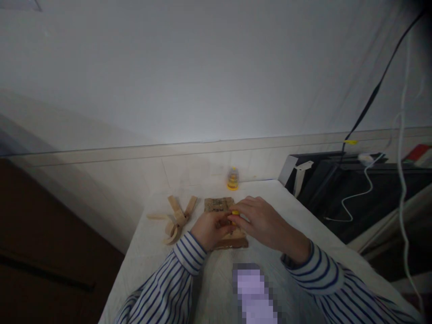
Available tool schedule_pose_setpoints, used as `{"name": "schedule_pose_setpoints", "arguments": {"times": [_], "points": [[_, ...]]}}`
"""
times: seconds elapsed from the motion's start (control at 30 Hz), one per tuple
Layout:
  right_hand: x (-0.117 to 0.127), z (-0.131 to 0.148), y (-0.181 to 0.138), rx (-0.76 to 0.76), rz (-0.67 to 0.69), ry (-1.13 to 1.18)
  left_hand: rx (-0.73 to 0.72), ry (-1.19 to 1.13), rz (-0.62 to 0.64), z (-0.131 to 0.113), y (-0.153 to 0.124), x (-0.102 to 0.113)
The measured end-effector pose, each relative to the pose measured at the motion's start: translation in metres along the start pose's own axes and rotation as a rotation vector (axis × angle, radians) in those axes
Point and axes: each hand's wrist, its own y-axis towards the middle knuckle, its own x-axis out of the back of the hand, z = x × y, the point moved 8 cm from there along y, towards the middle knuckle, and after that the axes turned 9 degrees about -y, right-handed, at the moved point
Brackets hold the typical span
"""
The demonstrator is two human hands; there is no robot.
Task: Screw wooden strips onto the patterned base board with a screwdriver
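Observation:
My right hand [261, 220] is closed, thumb and fingers pinching a small yellow piece [235, 212]. My left hand [212, 227] meets it from the left, its fingers curled together close to the yellow piece; what they grip, if anything, is hidden. Both hands are above a brown printed paper packet [218, 204], which lies flat on the white-covered table [199, 288] and is partly covered by them. Left of the packet lies a light wood-coloured assembly [180, 218] of flat strips, with a curled loop at its lower end.
A small clear-domed container with a yellow base [232, 180] stands at the table's back edge, by the wall. A pixelated patch [254, 292] covers something at the front. Right of the table are dark panels [317, 189] and hanging cables [403, 180]. Dark brown furniture [50, 243] is at left.

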Motion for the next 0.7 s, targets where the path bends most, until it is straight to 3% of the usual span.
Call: {"name": "schedule_pose_setpoints", "arguments": {"times": [0.37, 0.7], "points": [[0.0057, 0.0013, 0.0021, 0.075, 0.023, 0.156, 0.004, -0.035, 0.003, -0.0007, 0.002, 0.002], [0.0013, -0.0023, -0.0011, 0.048, 0.0, 0.129, -0.007, -0.062, 0.053, 0.0004, 0.0014, -0.0019]]}}
